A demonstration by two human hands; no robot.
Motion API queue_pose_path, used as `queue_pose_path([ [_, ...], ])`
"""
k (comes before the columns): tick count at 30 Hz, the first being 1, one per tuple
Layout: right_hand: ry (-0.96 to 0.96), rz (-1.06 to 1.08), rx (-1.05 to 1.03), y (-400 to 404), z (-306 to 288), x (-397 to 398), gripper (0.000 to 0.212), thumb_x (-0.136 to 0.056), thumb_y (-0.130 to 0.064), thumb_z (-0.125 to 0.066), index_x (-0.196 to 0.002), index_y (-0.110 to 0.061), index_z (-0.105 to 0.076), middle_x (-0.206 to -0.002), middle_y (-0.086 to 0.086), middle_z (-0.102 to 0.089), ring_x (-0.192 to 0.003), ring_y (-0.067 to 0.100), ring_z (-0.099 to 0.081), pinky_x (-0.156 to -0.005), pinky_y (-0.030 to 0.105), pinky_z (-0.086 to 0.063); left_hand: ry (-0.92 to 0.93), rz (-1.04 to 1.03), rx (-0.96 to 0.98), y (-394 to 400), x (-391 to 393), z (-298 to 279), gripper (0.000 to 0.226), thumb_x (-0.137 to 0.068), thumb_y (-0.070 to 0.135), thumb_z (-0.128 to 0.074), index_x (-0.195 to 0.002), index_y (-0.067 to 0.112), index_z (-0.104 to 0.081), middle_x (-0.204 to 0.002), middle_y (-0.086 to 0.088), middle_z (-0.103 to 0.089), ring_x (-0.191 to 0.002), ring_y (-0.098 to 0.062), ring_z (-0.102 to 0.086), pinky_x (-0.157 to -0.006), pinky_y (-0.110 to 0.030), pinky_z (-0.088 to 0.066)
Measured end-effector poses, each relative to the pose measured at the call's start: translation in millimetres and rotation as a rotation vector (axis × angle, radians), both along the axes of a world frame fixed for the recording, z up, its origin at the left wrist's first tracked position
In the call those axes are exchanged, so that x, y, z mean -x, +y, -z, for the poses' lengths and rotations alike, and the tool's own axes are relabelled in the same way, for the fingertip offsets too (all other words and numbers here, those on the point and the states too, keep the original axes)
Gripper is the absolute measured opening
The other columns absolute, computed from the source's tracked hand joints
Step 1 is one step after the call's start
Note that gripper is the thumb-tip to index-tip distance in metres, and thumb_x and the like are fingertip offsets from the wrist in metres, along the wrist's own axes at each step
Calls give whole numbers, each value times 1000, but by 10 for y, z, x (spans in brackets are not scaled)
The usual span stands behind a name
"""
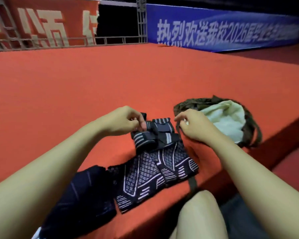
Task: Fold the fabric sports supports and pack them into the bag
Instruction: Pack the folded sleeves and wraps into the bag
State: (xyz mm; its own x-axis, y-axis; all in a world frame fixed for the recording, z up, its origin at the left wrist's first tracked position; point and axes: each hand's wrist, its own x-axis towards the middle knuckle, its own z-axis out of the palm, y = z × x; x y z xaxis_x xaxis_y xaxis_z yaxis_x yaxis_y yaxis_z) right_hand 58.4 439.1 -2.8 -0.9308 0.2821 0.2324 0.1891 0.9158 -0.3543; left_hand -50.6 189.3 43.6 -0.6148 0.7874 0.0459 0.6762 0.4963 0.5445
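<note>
The small striped support [154,133] is lying on the red surface [76,94] at the far end of the dark pile, and the left hand [123,120] is pinching its upper edge. The right hand [193,125] is pinching the bag's thin strap [178,128], with the open bag [228,119] lying just beyond it. A loose grip is risking the fold springing open; tugging the strap is likely dragging the bag off the near edge. Counting: roughly three larger patterned supports [155,173] nearer, though they are overlapping, and one bag.

Dark striped supports [155,159] beside open bag [228,121]
</note>
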Motion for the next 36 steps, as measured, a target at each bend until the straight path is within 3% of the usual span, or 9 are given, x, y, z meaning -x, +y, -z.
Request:
queue_pose_path([
  [3, -96, 149, -14, 459, 205, -166, 36, -95, -22, -56, -128, -15, -69, -132, 14, -65, -120, 36, -61, -101, 41, -50, -35, 52, 5, 484, -66, 95, 35, -87, 8, -47, -84, 24, -77, -62, 16, -70, -55, -8, -58, -59, -27, -49],
  [11, -514, 248, -234, 1140, 602, -487, 95, -83, -82, -57, -157, -29, -29, -158, 5, -40, -147, 33, -32, -112, 58, -31, -1, 98, -13, 1371, -182, 381, 35, -94, 5, -48, -103, 27, -73, -103, -1, -75, -94, -20, -69, -85, -32, -54],
  [15, -308, 89, -251, 1227, 542, -396, 20, -96, -39, -57, -103, -21, -62, -109, 7, -69, -107, 33, -63, -86, 41, -49, 90, 141, 26, 1851, -138, 389, 41, -92, 6, -47, -121, 25, -69, -120, 3, -70, -109, -18, -66, -90, -29, -52],
  [18, -281, -20, -118, 1299, 483, -438, 30, -92, -38, -57, -71, -17, -51, -70, 0, -61, -77, 28, -60, -66, 39, -46, 138, 180, 86, 2246, -80, 411, 45, -90, 3, -45, -128, 16, -66, -126, 1, -71, -108, -18, -64, -83, -17, -48],
  [20, -306, -55, -2, 1378, 433, -429, 51, -98, -56, -53, -68, -15, -50, -63, -4, -56, -68, 22, -57, -67, 40, -45, 151, 199, 142, 2514, -17, 439, 50, -88, 1, -46, -134, 12, -63, -128, -5, -71, -118, -24, -63, -92, -26, -50],
  [24, -338, 50, 151, 1631, 277, -236, 62, -105, -64, -29, -83, -19, -67, -89, -3, -68, -89, 21, -62, -85, 37, -47, 178, 190, 245, 2961, 158, 561, 47, -92, 0, -52, -136, 12, -62, -133, -9, -66, -125, -28, -60, -98, -36, -50],
  [27, -418, 112, -79, 1808, 313, -141, 34, -107, -46, -43, -102, -15, -56, -106, 9, -61, -107, 34, -61, -85, 39, -45, 205, 148, 272, 3259, 311, 690, 39, -95, 1, -48, -133, 5, -57, -130, -15, -65, -121, -34, -60, -98, -41, -49],
  [31, -809, 105, -237, 1705, 367, -164, 77, -99, -55, -53, -156, -13, -22, -149, 16, -50, -134, 36, -53, -110, 45, -43, 287, -1, 409, 3529, 552, 827, 51, -104, 28, -55, -143, 1, -37, -140, -25, -48, -129, -44, -54, -106, -49, -44],
  [36, -1063, 48, -315, 1800, -130, -177, 56, -112, -45, -23, -165, -26, -20, -168, 2, -30, -153, 27, -30, -120, 44, -23, 618, 35, 689, 3632, 508, 618, 80, -93, 62, -65, -153, 18, -34, -143, -16, -47, -138, -41, -41, -112, -57, -35],
])
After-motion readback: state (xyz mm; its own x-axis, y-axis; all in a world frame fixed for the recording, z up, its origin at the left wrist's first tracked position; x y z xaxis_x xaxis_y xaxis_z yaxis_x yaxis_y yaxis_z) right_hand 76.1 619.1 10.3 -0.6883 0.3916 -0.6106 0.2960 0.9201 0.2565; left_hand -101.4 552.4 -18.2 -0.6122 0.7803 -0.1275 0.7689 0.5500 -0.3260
